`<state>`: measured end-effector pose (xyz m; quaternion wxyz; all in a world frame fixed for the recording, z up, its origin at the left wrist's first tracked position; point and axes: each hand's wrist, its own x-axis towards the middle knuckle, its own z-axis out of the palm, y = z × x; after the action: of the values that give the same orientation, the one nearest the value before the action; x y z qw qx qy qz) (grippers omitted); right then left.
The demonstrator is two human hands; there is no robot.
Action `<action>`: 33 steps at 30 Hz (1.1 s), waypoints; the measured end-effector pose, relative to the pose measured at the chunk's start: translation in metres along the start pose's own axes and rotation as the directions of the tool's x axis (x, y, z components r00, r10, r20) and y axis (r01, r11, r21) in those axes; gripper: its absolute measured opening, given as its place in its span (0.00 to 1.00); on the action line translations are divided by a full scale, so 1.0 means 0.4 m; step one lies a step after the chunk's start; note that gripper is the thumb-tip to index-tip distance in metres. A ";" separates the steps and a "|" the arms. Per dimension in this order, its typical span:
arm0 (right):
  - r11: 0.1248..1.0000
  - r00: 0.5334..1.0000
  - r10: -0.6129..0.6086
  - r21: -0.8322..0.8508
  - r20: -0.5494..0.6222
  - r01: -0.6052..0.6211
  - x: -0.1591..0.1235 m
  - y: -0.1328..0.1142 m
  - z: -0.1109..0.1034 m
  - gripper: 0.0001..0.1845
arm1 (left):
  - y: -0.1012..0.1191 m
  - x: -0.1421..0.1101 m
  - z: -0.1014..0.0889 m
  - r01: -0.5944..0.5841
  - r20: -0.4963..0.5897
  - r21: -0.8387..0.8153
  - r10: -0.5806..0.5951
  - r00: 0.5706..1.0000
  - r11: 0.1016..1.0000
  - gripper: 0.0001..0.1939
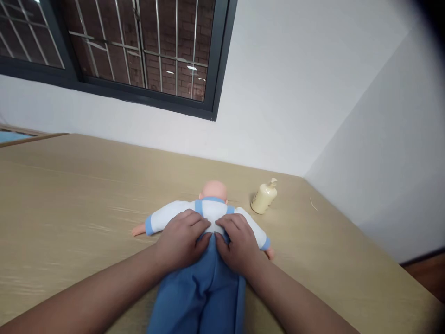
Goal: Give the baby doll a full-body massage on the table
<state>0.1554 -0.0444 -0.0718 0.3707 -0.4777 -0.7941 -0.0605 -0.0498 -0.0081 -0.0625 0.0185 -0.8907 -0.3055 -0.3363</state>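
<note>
A baby doll (214,211) in a white top with light-blue trim and blue trousers (205,292) lies stretched out on the table, its bald head away from me and its arms spread sideways. Its face is out of sight. My left hand (184,239) presses on the left of its back at the waist, fingers curled and thumb close to the index finger. On the other side my right hand (238,241) mirrors it, thumb and fingertips pinching toward the middle of the back. The fingertips of both hands nearly meet there.
A cream pump bottle (264,198) stands on the wooden table (86,195), right of the doll's head. A thin pale strand (313,204) lies farther right. Behind are a white wall (278,93) and a barred, dark-framed window (139,51).
</note>
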 end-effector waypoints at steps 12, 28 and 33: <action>0.997 0.974 0.030 -0.072 0.226 -0.014 0.026 -0.002 -0.013 0.14 | -0.006 0.025 -0.010 0.118 0.184 -0.055 -0.106 0.977 0.991 0.13; 0.997 0.980 0.026 -0.075 0.196 -0.011 0.023 0.025 -0.002 0.26 | -0.019 0.027 0.006 0.117 0.160 -0.046 -0.109 0.981 0.992 0.26; 0.997 0.975 0.055 -0.067 0.217 -0.041 0.042 0.030 -0.004 0.18 | -0.020 0.052 -0.011 0.154 0.220 -0.083 -0.132 0.967 0.985 0.18</action>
<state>0.1613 -0.0268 -0.0628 0.2675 -0.5118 -0.8161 -0.0234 -0.0446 0.0085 -0.0478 -0.0830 -0.8970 -0.3521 -0.2539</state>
